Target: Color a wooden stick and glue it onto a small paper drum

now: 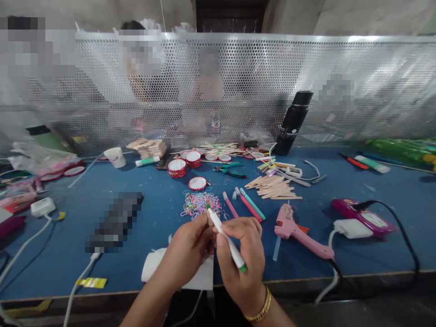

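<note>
The person's left hand (192, 247) pinches a small flat wooden stick (207, 204) with a green patch at its top; the fingers hide its lower part. The right hand (242, 254) grips a slim white marker with a green end (230, 243) between thumb and fingers, its tip at the stick; whether it touches cannot be told. Both are held above the near edge of the blue tabletop (327, 181), just before a pile of small multicoloured loops (195, 206). The forearms are cut off below, and the left one partly covers a white sheet (200, 279).

Pixelation blurs a dark flat device (117, 220), and people behind the perforated silver metal panel (374, 68) are hard to make out. A white paper cup (115, 157) tilts, its contents unclear. A crumpled clear plastic bag (41, 156) holds indistinct pinkish things. The tilted black bottle (293, 122) is capped.
</note>
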{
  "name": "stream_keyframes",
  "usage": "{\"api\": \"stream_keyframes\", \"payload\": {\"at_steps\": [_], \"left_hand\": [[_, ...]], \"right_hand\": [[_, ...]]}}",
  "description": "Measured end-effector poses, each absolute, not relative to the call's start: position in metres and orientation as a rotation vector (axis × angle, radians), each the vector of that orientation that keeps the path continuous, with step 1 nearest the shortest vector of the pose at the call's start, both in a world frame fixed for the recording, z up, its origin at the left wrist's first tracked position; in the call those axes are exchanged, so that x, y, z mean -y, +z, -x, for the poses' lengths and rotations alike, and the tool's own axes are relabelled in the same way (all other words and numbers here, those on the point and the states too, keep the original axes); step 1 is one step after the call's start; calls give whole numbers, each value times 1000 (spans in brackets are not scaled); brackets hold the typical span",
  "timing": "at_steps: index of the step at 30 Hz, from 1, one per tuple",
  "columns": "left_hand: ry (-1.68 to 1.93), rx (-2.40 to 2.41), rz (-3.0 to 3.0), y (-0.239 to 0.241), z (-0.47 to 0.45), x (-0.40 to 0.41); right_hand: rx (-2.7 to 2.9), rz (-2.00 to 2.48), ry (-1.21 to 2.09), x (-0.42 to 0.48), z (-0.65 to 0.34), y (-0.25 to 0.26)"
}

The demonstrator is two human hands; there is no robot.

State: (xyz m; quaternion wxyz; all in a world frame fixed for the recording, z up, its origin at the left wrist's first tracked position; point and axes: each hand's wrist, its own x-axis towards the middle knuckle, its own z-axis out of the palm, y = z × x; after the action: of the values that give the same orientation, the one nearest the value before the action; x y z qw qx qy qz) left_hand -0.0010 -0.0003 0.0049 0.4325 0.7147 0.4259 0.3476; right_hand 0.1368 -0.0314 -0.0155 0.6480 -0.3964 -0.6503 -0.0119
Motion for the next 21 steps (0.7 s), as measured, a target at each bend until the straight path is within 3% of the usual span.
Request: {"api": "stream_keyframes", "payload": {"at_steps": [21], "left_hand": [[874, -1069, -1880, 6, 2, -1]], "right_hand": [[1441, 936, -43, 31, -138, -17]]}}
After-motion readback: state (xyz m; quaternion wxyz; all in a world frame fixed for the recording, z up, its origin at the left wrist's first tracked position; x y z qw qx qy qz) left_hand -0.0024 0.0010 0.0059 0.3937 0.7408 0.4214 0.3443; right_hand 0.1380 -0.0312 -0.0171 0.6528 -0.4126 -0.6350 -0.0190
